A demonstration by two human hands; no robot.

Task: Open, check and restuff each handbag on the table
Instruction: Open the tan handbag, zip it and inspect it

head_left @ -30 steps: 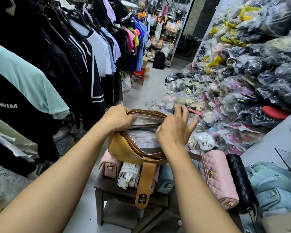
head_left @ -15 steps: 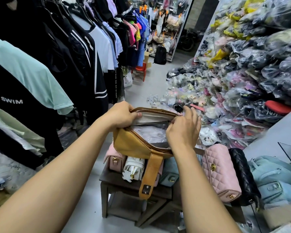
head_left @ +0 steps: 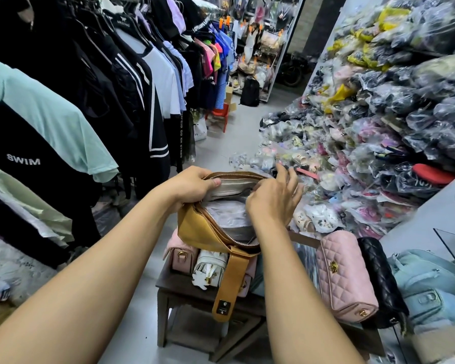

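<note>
Above the tabletop [head_left: 168, 283] we hold the tan bag [head_left: 197, 232] unzipped, stuffing [head_left: 229, 216] showing, left grip [head_left: 192, 185] clenched on its rim, right grip [head_left: 271, 203] at the far rim (pinch unclear), so we judge it mid-check, with the other bags [head_left: 344, 274] probably left.

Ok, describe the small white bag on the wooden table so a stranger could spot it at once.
Find the dark wooden table in the aisle beside the clothes rack. Below the tan handbag held open above it, the white bag sits between pink bags: the only white one, with a gold zip pull.
</note>
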